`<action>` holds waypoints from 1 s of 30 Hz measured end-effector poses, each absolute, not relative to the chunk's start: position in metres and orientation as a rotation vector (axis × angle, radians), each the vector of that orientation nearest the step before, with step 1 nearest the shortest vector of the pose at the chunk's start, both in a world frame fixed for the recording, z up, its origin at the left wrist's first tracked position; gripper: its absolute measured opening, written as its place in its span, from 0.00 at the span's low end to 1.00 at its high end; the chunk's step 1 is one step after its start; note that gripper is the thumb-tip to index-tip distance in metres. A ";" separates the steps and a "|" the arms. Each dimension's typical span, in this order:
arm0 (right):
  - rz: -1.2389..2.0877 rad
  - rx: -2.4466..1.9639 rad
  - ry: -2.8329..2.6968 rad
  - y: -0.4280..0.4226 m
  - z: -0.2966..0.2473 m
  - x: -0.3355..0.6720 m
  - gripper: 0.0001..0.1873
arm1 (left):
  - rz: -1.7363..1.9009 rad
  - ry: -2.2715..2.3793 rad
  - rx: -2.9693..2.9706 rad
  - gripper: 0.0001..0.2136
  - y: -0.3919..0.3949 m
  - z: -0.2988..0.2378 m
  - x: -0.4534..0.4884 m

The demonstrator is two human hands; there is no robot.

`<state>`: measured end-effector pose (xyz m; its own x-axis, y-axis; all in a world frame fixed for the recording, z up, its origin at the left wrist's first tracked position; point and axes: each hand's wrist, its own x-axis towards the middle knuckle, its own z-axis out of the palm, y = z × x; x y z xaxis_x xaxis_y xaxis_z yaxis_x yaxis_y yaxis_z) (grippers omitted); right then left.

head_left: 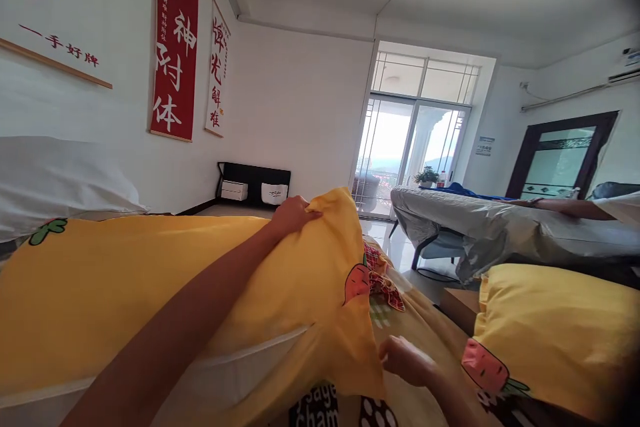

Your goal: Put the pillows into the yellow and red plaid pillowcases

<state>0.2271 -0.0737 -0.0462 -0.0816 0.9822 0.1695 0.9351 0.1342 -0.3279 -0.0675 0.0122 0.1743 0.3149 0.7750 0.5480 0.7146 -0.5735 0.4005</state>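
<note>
At the far corner of the yellow pillowcase (125, 267), the left hand (293, 213) is closed in a pinch on the fabric, its arm stretched across the case. The right hand (407, 360) sits curled at the case's near open edge, though I cannot tell whether it grips the cloth. The case lies across a bed with a carrot-print sheet (425, 327), a white pillow (225, 370) showing at its open end, a second yellow pillow (560, 333) just to the right, and another person's arm (565, 207) well beyond on a grey-covered lounger (475, 230).
</note>
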 end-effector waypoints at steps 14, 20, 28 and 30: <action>-0.315 -1.142 -2.565 -0.130 -0.036 0.083 0.15 | 0.839 1.723 2.727 0.16 0.015 0.158 -0.043; -0.177 -1.263 -2.601 -0.144 -0.022 0.106 0.12 | 1.002 0.566 3.580 0.07 -0.051 0.083 -0.053; -0.036 -1.391 -2.692 -0.157 -0.011 0.114 0.08 | 0.900 -0.173 3.597 0.10 -0.095 -0.004 -0.067; -0.139 -1.403 -2.666 -0.158 -0.015 0.119 0.07 | 0.968 -0.308 3.577 0.11 -0.096 -0.009 -0.067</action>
<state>0.1189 -0.1579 -0.0149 -0.5611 0.8134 0.1537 0.8250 0.5647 0.0231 -0.0668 -0.0959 -0.0090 0.8628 -0.2884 0.4152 -0.0046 -0.8258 -0.5640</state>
